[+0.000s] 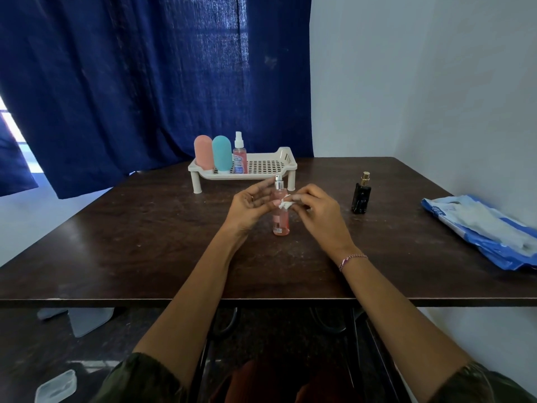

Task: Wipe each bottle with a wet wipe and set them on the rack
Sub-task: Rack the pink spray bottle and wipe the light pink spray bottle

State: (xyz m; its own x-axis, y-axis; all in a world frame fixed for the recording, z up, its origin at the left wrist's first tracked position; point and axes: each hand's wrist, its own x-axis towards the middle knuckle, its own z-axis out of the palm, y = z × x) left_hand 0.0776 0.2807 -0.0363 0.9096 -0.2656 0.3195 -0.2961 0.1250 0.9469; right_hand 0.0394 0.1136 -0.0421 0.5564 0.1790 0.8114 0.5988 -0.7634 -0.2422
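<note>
— Where was the pink spray bottle (281,225)?
— Upright at mid-desk (145,242), just before the white rack (286,154), held between the left grip's (250,205) thumb and fingers.
— And the right grip (316,207)?
— Pinching a crumpled wet wipe (285,205) against the bottle's side.
— The rest?
— Three bottles (222,154) stood at the rack's left end, and a black perfume bottle (361,197) stood toward the desk's right edge.

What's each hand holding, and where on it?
Left hand grips the pink spray bottle by its upper body; right hand pinches a bunched wet wipe against it.
</note>
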